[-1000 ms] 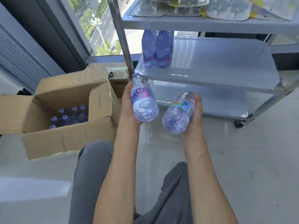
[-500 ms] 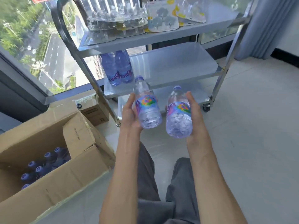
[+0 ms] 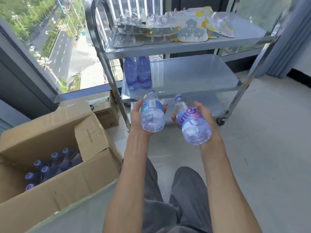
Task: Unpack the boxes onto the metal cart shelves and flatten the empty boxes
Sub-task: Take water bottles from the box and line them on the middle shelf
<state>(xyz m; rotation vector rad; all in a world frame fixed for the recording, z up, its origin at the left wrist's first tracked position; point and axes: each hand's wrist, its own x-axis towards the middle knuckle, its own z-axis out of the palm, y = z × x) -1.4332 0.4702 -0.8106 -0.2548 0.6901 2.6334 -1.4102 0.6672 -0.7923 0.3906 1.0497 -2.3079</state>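
The left hand [image 3: 137, 117] is gripping a clear plastic water bottle with a blue label [image 3: 152, 113], cap pointing away, and the right hand [image 3: 204, 115] is gripping a second clear bottle with a purple-lettered label [image 3: 191, 121] just beside it. Ahead of both hands, the three-shelf metal cart [image 3: 193, 74] is carrying two purple bottles [image 3: 137, 73] on its middle shelf. Left of the left hand, the open brown cardboard box [image 3: 55, 179] is sitting on the floor, holding more purple-capped bottles [image 3: 50, 167].
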